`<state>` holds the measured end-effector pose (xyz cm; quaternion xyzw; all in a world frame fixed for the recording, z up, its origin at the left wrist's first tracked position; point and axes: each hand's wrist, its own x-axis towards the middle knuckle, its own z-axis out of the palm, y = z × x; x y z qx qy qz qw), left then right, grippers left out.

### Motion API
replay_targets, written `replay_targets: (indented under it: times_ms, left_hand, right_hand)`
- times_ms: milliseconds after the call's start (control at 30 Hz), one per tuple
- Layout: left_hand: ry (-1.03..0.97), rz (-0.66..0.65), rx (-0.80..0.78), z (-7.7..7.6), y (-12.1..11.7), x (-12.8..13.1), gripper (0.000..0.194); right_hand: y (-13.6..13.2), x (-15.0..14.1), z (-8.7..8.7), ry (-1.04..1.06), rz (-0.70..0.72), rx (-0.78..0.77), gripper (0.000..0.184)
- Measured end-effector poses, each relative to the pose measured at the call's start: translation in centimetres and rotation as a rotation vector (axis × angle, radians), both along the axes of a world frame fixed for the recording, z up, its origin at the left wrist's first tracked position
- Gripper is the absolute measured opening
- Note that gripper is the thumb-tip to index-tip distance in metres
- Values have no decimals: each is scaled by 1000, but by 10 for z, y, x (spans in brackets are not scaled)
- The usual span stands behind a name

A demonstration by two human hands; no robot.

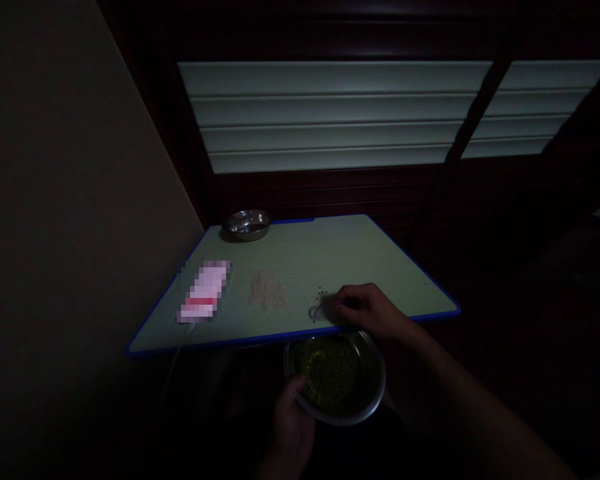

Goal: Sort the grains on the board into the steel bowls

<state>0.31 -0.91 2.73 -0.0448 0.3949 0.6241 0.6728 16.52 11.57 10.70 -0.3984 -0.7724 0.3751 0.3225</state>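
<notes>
Below the table's front edge, my left hand [293, 423] grips the near-left rim of a metal bowl [347, 419], thumb over the edge and the other fingers under it. Small green beans [333, 370] lie in that bowl. Above the tabletop's front edge, my right hand [367, 310] is closed in a pinch on a small pale spoon [318, 311], whose tip points left near the table surface. Its handle is hidden by my fingers. Beside the spoon a few dark beans [321, 292] are scattered. To the left, a thin patch of pale grains [269, 291] is spread on the tabletop.
The pale table [340, 247] has a blue rim. A shiny metal bowl [249, 225] stands at its back left corner. A blurred-out phone [205, 293] lies at the left, with a white cable [177, 353] hanging over the front edge. Slatted panels [330, 113] rise behind; the room is dark.
</notes>
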Motion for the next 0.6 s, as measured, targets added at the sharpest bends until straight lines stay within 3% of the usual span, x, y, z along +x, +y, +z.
replay_targets:
  times_ms: [467,600]
  left_hand:
    - [-5,26,14,4,1,2,47]
    - [37,29,11,2,0,1,51]
  right_hand:
    - [-6,2,5,19,87,-82,14]
    - [-1,2,1,15,-37,-4,14]
